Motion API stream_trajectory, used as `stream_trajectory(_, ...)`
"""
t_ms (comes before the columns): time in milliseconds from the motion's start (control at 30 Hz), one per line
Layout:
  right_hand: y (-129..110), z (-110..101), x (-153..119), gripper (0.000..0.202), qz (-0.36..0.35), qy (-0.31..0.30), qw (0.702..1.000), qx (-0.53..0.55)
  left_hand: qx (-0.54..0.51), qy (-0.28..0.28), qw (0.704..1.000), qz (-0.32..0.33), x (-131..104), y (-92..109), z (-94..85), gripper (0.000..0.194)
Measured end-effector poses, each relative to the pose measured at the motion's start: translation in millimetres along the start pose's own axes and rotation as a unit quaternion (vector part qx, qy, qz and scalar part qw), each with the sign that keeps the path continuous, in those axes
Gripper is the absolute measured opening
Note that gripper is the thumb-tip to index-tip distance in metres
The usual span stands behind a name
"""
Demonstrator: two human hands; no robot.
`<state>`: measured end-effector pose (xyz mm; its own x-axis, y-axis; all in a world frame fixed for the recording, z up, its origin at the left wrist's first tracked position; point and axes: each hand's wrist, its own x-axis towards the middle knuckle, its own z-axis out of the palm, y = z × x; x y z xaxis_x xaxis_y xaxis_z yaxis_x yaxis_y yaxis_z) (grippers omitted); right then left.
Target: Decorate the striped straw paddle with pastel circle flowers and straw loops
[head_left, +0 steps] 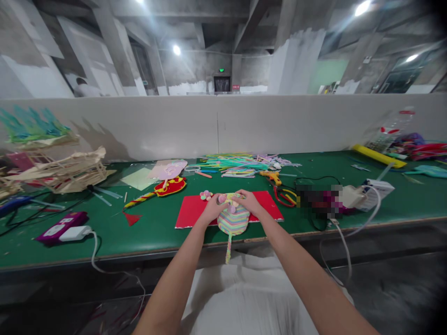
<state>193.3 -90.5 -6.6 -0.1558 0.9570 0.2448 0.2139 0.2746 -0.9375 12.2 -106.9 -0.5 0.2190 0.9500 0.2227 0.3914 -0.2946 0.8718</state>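
Note:
A round hand fan in pastel stripes, with a thin twisted handle, lies over the front edge of a red board. Its handle points toward me and hangs past the table edge. Pastel flowers sit on the fan's far part. My left hand grips the fan's left side near the flowers, fingers closed. On the right side, my right hand is closed on it too, fingertips at the flowers. Another small flower rests on the board, just beyond my left hand.
Behind the board lies a pile of coloured fuzzy sticks. A red and yellow fan is at left, pliers and an orange-handled tool at right. Power strips with cables and a wooden-stick model also occupy the green table.

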Motion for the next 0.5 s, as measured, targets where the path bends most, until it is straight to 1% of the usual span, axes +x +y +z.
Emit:
stream_trajectory(200,1.3,-0.5,-1.4,0.035,-0.025,-0.046,0.999,0.003,-0.003,-0.006,1.0,0.015,-0.1,-1.7,-0.5,0.036)
stream_trajectory(500,1.0,1.0,-2.6,0.035,-0.022,-0.047,0.999,0.002,0.009,-0.002,1.0,0.017,0.0,-2.6,-0.7,0.034)
